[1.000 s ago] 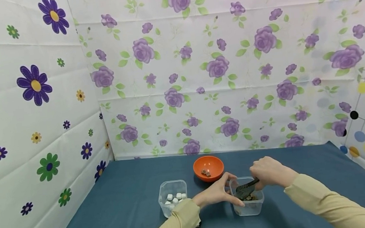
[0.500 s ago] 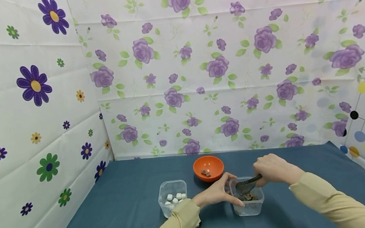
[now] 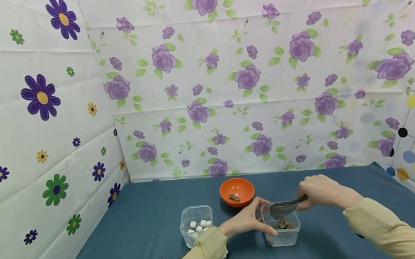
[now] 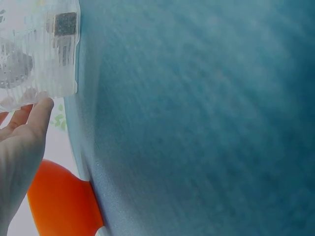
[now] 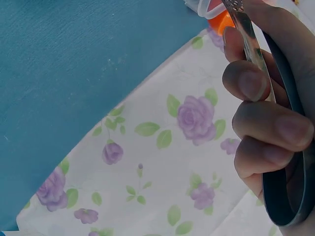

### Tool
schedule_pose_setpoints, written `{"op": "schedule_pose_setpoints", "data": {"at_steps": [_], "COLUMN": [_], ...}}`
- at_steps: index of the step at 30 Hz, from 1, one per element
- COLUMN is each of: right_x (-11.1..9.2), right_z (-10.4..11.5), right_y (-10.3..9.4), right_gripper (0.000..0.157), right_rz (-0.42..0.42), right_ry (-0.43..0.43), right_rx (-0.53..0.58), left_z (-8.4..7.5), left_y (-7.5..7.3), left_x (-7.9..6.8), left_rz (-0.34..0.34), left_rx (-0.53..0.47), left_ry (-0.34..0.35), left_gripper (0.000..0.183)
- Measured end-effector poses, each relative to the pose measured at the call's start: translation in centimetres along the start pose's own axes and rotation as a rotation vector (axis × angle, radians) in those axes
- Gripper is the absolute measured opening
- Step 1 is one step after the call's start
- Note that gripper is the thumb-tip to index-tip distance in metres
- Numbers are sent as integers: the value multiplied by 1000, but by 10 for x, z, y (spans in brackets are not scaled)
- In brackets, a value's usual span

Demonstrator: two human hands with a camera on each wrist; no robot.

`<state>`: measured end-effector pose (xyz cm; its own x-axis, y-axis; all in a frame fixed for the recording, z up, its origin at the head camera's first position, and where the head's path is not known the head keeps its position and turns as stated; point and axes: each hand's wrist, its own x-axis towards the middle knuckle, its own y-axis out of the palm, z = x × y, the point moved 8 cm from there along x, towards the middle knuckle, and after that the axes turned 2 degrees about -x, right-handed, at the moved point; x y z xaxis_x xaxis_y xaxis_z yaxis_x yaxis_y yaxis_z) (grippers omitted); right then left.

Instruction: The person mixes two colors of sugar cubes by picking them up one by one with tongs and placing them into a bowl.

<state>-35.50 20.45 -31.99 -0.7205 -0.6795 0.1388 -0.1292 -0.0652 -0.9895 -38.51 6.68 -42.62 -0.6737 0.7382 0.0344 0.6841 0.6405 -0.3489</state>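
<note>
My left hand (image 3: 245,219) holds a clear plastic container (image 3: 282,239), thumb at the near side and fingers at the far left. Small brown cubes (image 3: 285,223) lie in the bottom of it. In the left wrist view, fingertips of the left hand (image 4: 27,130) touch the container's ribbed wall (image 4: 54,78). A pair of metal tongs (image 3: 282,210) is gripped in my right hand (image 3: 320,191), its head over the container above the cubes. The right wrist view shows fingers (image 5: 273,125) curled round the tongs' arms; whether the tips hold a cube is hidden.
Behind the left hand stands an orange bowl (image 3: 246,187) with a few brown cubes in it. A second clear container (image 3: 196,210) with several white cubes stands to the left. Blue cloth (image 3: 146,231) covers the table, and flowered sheets hang round it.
The right hand has drawn right and slightly up, lifting the tongs' head out of the brown cubes and tilting it flatter. My left hand stays on the container.
</note>
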Motion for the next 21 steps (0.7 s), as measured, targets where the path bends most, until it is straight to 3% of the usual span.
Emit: {"op": "schedule_pose_setpoints", "data": {"at_steps": [7, 11, 16, 21], "right_x": [-8, -12, -16, -16], "right_z": [-4, -9, -21, -32], "right_y": [-8, -15, -24, -28], "right_gripper": [40, 34, 25, 27], "right_rz": [23, 21, 3, -22], "right_ry": [0, 13, 54, 90], "right_rx": [79, 113, 104, 67], "left_z": [-2, -3, -4, -4], "left_y": [0, -1, -2, -1], "left_x": [0, 0, -1, -1], "left_rz": [-4, -2, -6, -2], "left_rx": [10, 6, 6, -7], "left_ry": [26, 40, 52, 49], "left_gripper": [54, 55, 53, 52]}}
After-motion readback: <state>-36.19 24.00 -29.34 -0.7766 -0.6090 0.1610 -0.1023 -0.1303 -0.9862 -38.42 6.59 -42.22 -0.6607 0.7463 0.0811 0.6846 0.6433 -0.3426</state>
